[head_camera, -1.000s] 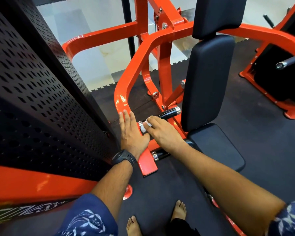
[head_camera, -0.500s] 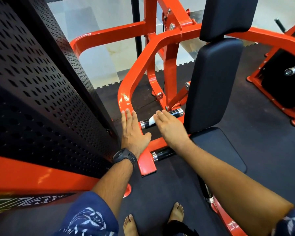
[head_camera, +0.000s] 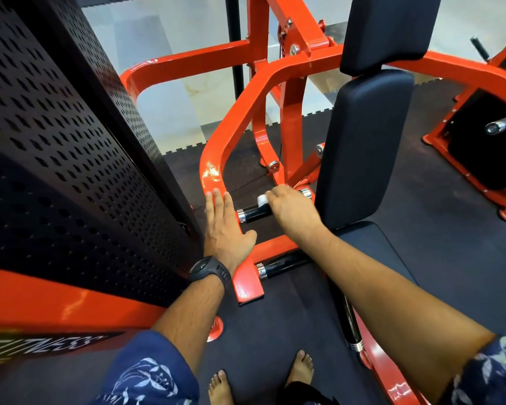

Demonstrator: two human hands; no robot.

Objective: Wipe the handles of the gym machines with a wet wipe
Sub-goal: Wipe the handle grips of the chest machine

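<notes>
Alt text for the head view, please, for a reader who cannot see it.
A person's right hand holds a white wet wipe against the upper black handle of an orange gym machine, while the left hand rests flat on its frame, beside a black padded backrest.

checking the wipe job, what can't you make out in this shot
Head view only:
- wipe: mostly under the right hand; one white corner shows.
- upper handle: right half covered by that hand.
- lower handle: right end behind the right forearm.
- whether the handles are clean: too small to tell.
</notes>
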